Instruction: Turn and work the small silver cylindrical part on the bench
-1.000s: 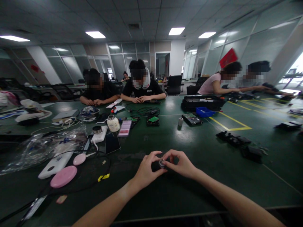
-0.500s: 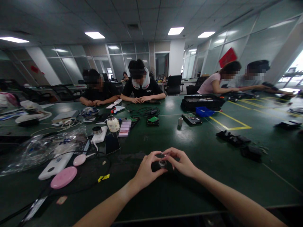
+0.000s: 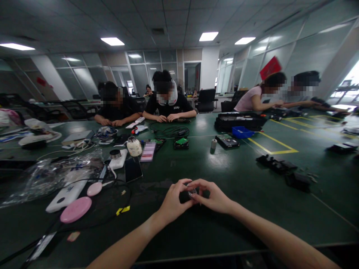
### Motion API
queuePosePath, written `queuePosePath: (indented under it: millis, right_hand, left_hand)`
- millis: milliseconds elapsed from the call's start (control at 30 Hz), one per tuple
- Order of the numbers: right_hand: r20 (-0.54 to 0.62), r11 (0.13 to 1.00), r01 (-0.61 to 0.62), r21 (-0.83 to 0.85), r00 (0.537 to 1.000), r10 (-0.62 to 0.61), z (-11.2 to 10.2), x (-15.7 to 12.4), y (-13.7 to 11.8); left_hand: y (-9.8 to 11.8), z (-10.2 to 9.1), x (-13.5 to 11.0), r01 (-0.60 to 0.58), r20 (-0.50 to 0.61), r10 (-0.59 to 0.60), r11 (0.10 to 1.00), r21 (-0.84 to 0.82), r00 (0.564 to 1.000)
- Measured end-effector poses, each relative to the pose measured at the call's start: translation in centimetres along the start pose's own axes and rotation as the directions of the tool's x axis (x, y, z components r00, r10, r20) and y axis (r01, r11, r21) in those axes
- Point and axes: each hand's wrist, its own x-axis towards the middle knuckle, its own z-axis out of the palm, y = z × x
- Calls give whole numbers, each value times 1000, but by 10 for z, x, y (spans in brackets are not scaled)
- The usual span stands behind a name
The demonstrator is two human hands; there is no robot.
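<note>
Low over the table's near middle, a small round silver-grey metal part sits between my two hands. My left hand curves round it from the left, thumb below and index finger above. From the right, my right hand closes on it, its thumb against the front and its fingers bent over the top. The fingertips of both hands meet at the part and cover much of it, so its exact kind does not show. Farther back stands a small grey cylinder, beside a hard drive.
To my left lie a pink round case, a white power bank, a dark phone, cables and clear plastic wrap. Black plastic parts and a blue tray are on the right. Co-workers sit across the table.
My right hand has shifted slightly left. Its thumb has come forward onto the front of the metal part, which now looks tilted. My left hand has stayed nearly still.
</note>
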Motion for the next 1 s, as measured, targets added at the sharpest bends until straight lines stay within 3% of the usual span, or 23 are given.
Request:
queuePosePath:
  millis: [167,400,567,700,800,900,1000]
  right_hand:
    - [-8,999,-35,40,999,36,1,1,3]
    - [-161,999,-28,40,986,34,4,3,4]
    - [-256,994,-41,101,964,66,-18,9,14]
    - [-37,989,-144,33,989,145,-48,12,38]
    - [150,966,-247,72,960,234,-61,11,56]
    - [223,951,-292,97,938,266,-65,10,64]
    - [244,964,-263,36,938,247,-66,9,63]
  left_hand:
    - [0,0,0,-10,7,10,1000,2,1000]
    - [-2,3,0,-33,-11,33,999,14,999]
    - [-1,1,0,-33,-7,33,999,21,999]
    - [2,-1,-1,-19,1,19,1000,24,1000]
    - [3,-2,-1,-6,8,6,1000,29,1000]
    - [3,-2,-1,-16,3,16,999,29,1000]
    - [3,-2,-1,-22,-4,22,999,31,1000]
